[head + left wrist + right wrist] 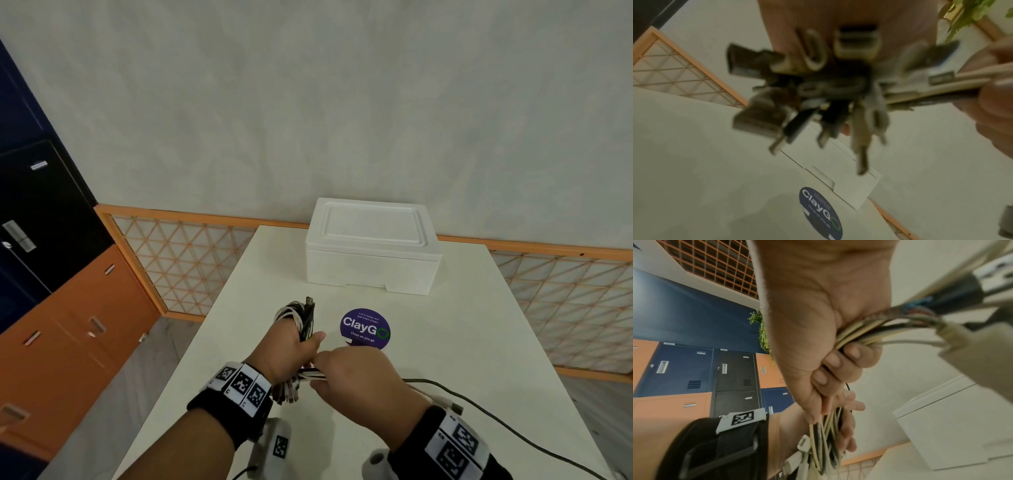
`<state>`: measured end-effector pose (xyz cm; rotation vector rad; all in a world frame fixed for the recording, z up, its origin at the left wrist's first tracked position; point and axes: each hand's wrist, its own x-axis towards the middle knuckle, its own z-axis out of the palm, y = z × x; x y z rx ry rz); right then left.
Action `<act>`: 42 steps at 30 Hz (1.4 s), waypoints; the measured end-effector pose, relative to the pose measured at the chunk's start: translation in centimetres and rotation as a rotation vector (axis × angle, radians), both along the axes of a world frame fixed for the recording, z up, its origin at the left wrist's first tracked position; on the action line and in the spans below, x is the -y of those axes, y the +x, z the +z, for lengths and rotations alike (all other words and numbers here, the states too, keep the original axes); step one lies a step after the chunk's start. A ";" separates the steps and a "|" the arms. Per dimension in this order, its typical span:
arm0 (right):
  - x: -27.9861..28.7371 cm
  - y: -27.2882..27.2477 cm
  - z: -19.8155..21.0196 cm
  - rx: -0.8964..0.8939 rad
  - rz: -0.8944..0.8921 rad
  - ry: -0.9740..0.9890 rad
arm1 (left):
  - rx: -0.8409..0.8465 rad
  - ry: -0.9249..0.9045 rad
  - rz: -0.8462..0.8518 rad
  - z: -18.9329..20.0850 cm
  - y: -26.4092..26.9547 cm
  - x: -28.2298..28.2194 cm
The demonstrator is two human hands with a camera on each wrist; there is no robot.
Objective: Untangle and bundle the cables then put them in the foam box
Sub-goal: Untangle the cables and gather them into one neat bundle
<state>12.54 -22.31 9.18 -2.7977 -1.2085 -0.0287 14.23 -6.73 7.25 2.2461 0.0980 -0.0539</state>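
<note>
A bundle of white and black cables stands upright in my left hand, which grips it round the middle; its loops stick out above and its plug ends hang below. My right hand is pressed against the left and grips several strands of the same bundle, pulled out sideways. One dark loose cable trails from under my right wrist across the table to the right. The white foam box sits at the far end of the table with its lid on.
A round purple sticker lies flat on the white table between my hands and the box. An orange lattice railing runs behind the table. Orange and dark lockers stand to the left.
</note>
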 end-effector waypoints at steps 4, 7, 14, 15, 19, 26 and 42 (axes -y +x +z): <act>0.5 0.2 1.1 0.073 -0.005 0.054 | 0.045 -0.089 0.002 0.3 -0.1 0.2; 0.7 0.4 2.2 0.149 0.001 0.003 | 0.057 -0.191 0.001 0.4 -0.1 0.4; 1.6 0.2 3.5 0.317 0.034 0.041 | 0.024 -0.458 -0.053 0.8 -0.7 1.1; 1.7 0.1 3.7 0.308 0.036 0.047 | 0.017 -0.506 -0.063 1.0 -0.8 1.3; 1.9 0.0 3.9 0.290 0.052 0.098 | -0.057 -0.652 -0.125 1.9 -1.5 1.9; 2.3 0.8 4.3 0.269 0.096 0.202 | 0.090 -0.732 -0.349 2.2 -1.8 1.9; 1.9 2.1 6.8 0.522 0.281 0.341 | 0.090 -0.843 -0.427 3.1 -1.8 2.6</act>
